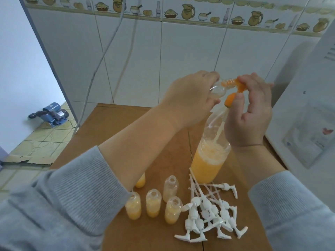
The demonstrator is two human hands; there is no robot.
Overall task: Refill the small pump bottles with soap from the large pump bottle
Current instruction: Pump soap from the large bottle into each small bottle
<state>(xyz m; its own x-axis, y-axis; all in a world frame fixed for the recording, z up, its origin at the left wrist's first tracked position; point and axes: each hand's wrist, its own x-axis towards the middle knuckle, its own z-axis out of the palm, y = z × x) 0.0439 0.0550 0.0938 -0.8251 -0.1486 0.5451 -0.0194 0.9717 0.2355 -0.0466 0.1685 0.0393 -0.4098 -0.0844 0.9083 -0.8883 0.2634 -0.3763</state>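
Head view, wooden table (112,127), tiled wall (190,60), floor pump (52,114)

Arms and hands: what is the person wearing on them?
Both arms have grey ribbed knit sleeves, the left sleeve and the right sleeve, pushed back so the forearms are bare. The left hand and right hand wear no gloves, and no rings or watch show.

"XO" on the tile border's bottles (158,9).
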